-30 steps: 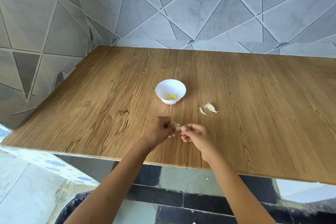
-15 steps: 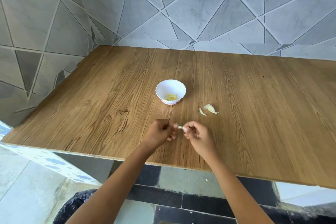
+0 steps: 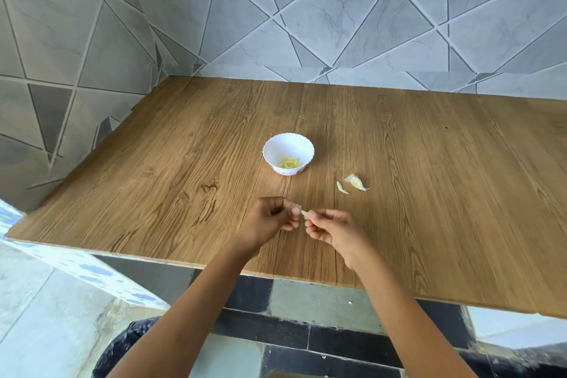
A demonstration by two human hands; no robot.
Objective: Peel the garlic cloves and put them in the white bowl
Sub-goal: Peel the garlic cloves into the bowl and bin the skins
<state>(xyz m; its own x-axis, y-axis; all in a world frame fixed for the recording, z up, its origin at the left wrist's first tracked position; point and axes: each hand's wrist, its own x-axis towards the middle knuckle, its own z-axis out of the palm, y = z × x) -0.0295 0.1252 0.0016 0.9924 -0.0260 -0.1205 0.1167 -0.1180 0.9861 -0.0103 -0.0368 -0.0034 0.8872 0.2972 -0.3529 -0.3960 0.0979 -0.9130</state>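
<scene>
The left hand (image 3: pixel 270 218) and the right hand (image 3: pixel 334 228) meet just above the near part of the counter (image 3: pixel 153 193), both with fingers curled, pinching one small garlic clove (image 3: pixel 305 213) between their fingertips. Each hand takes one end of the clove, which probably lets one steady it while the other works the skin loose. How much skin is left on it is too small to tell.

The white bowl (image 3: pixel 277 149) stands on the counter beyond the hands, near enough for a short forward reach. A small heap of yellowish peeled cloves (image 3: pixel 289 162) lies at its bottom, so the task looks partly done.

To the right of the bowl and apart from it, an unpeeled clove (image 3: pixel 356 182) with a papery tail lies on the bare wood. A smaller pale piece (image 3: pixel 341 187) sits just beside it, clove or skin, I cannot tell. They lie near the right hand, likely the next to be picked up.
</scene>
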